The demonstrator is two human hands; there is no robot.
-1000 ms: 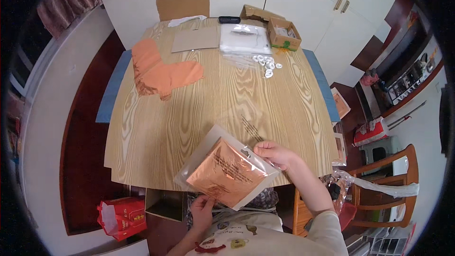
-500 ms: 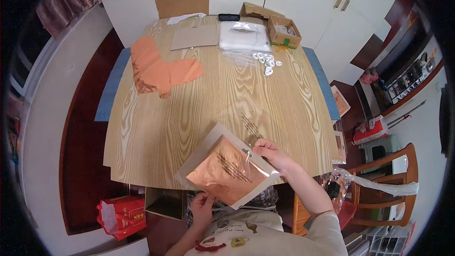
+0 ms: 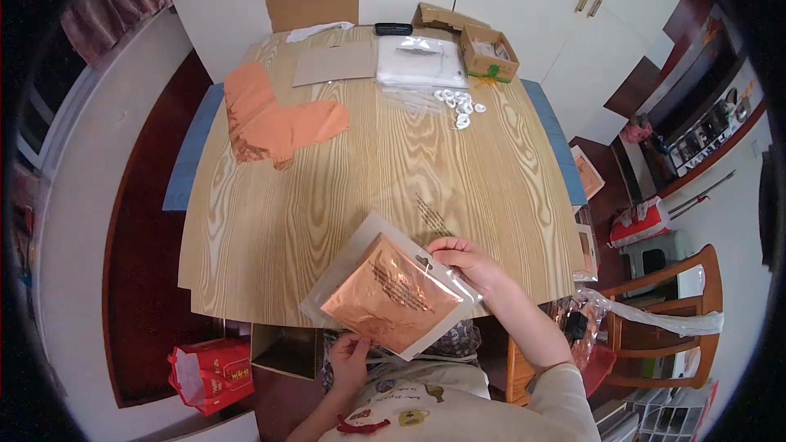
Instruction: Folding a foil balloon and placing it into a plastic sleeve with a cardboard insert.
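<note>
A clear plastic bag (image 3: 468, 295) with a folded copper-coloured foil sheet (image 3: 393, 290) and a pale backing card (image 3: 377, 227) inside lies tilted over the table's near edge. My right hand (image 3: 468, 264) pinches its upper right side, beside the hang hole. At its lower left edge, my left hand (image 3: 350, 360) grips the bag between thumb and fingers. A transparent flap with dark print (image 3: 431, 214) stretches past my right fingers over the wood.
On the wooden table (image 3: 270, 254) lie a spread copper-coloured sheet (image 3: 282, 123), a grey-brown card (image 3: 334, 64), a stack of clear bags (image 3: 420, 65), several white rings (image 3: 463, 106), and a cardboard box (image 3: 490, 53). A wooden chair (image 3: 667, 319) stands at right, a red bag (image 3: 210, 374) at lower left.
My right hand has shifted slightly up and left along the bag's edge. The glare on the foil differs. My left hand keeps its grip.
</note>
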